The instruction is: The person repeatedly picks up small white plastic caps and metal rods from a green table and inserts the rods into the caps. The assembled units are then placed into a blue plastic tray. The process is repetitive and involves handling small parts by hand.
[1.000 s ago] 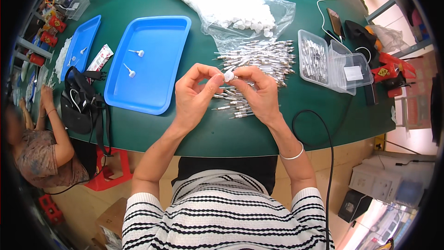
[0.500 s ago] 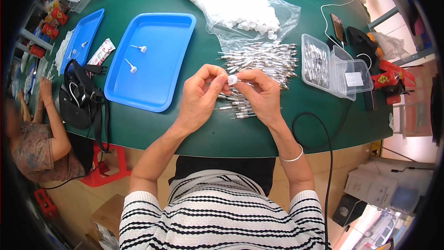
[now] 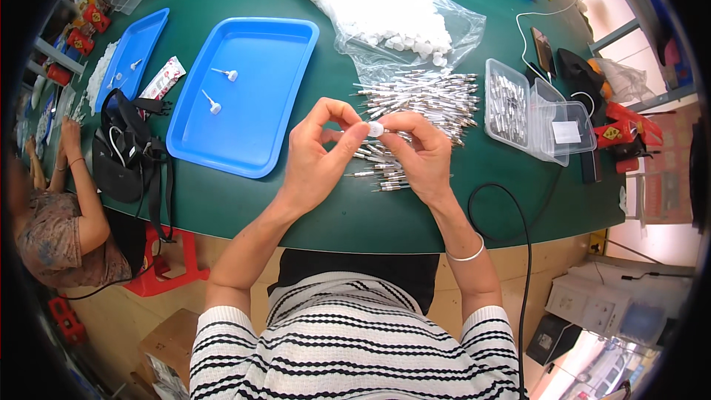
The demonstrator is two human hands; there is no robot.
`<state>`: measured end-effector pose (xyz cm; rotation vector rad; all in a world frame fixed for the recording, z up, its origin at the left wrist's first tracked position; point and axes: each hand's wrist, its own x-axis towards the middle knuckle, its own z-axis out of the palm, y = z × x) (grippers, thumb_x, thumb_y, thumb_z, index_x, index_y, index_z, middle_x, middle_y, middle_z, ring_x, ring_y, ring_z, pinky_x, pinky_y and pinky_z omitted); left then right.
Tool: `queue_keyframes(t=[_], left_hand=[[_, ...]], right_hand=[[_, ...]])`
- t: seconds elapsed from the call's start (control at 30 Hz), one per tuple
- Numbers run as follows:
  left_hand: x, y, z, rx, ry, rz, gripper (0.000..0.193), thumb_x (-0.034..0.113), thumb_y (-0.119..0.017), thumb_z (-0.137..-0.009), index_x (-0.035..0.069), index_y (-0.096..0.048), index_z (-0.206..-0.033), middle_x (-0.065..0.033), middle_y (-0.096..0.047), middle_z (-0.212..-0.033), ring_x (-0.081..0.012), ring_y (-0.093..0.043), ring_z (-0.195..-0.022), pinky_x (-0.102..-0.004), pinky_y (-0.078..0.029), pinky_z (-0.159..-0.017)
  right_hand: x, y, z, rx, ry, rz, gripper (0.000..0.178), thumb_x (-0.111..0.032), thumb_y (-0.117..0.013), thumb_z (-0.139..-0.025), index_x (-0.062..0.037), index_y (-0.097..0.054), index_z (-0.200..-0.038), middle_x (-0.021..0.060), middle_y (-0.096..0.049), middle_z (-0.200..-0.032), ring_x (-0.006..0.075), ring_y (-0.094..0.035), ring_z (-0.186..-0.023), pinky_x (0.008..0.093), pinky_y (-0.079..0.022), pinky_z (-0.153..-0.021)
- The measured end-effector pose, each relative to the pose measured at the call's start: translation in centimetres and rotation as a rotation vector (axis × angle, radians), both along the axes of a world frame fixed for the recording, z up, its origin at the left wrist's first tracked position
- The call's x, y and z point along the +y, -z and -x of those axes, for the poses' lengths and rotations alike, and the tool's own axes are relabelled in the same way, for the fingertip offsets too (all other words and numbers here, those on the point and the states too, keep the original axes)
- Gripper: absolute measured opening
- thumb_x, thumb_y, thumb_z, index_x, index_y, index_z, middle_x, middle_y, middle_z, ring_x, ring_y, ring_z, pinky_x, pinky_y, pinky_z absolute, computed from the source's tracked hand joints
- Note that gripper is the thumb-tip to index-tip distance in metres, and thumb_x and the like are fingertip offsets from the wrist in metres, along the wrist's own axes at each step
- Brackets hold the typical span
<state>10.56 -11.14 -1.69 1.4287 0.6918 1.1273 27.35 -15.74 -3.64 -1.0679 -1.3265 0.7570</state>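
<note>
Both hands meet over the near edge of a heap of thin metal-and-white rods. Between their fingertips is a small round white plastic cap. My left hand is closed, pinching the cap from the left with thumb and index finger. On the other side, my right hand is also closed, its thumb and index fingertips pressed at the cap. Whether a thin rod sits in those right fingertips is hidden. To the left, a blue tray carries two white caps with thin stems, one being this capped piece.
Behind the rods lies a clear bag of white caps. A clear plastic box of rods stands at right, beside a black cable. At left are a black bag, another blue tray and a co-worker's arm.
The white cap has turned a little between my fingertips and shifted slightly to the right. Both hands stay in nearly the same place, and the view has moved slightly.
</note>
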Motion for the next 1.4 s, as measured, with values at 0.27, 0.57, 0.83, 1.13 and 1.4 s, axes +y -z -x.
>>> queue_keyframes(t=[0.27, 0.57, 0.83, 1.13, 1.4], left_hand=[[0.8, 0.1, 0.5, 0.156, 0.048, -0.064, 0.008, 0.006, -0.064, -0.085, 0.0, -0.059, -0.085, -0.0025, -0.058, -0.089, -0.0083, -0.056, -0.078, -0.0219, -0.047, -0.065], [2.3, 0.1, 1.7, 0.001, 0.307, 0.437, 0.012, 0.014, -0.063, -0.087, 0.002, -0.062, -0.084, -0.0044, -0.063, -0.085, -0.0091, -0.06, -0.076, -0.0235, -0.053, -0.066], [2.6, 0.2, 2.0, 0.013, 0.369, 0.528, 0.013, 0.015, -0.064, -0.088, 0.002, -0.063, -0.084, -0.0035, -0.063, -0.081, -0.009, -0.06, -0.072, -0.0241, -0.055, -0.063], [1.9, 0.1, 1.6, -0.023, 0.142, 0.329, 0.013, 0.013, -0.062, -0.09, 0.001, -0.062, -0.086, -0.0033, -0.062, -0.08, -0.0073, -0.058, -0.069, -0.0225, -0.053, -0.061], [1.4, 0.4, 1.1, 0.065, 0.178, 0.3, 0.013, 0.014, -0.063, -0.09, 0.002, -0.062, -0.087, -0.0021, -0.061, -0.081, -0.0062, -0.056, -0.072, -0.0209, -0.048, -0.056]], right_hand=[[0.2, -0.2, 0.2, -0.198, 0.027, -0.176, 0.017, 0.006, -0.068, -0.078, -0.0009, -0.065, -0.093, 0.0087, -0.067, -0.088, 0.0182, -0.065, -0.08, 0.0273, -0.052, -0.069], [0.1, -0.2, 0.5, -0.211, 0.003, -0.17, 0.018, 0.006, -0.069, -0.077, -0.0023, -0.067, -0.093, 0.0095, -0.068, -0.089, 0.0184, -0.066, -0.078, 0.0275, -0.052, -0.067], [0.1, -0.2, 0.5, -0.166, -0.035, -0.149, 0.019, 0.008, -0.068, -0.077, -0.0023, -0.067, -0.093, 0.0092, -0.069, -0.09, 0.0175, -0.066, -0.08, 0.0274, -0.053, -0.068], [0.2, -0.2, 0.2, -0.193, 0.031, -0.198, 0.018, 0.008, -0.068, -0.077, -0.0018, -0.066, -0.092, 0.0095, -0.068, -0.09, 0.0184, -0.066, -0.081, 0.0276, -0.053, -0.068], [0.2, 0.0, 0.4, -0.261, 0.087, -0.24, 0.019, 0.008, -0.069, -0.076, -0.0024, -0.065, -0.091, 0.0104, -0.068, -0.089, 0.0205, -0.066, -0.08, 0.028, -0.053, -0.067]])
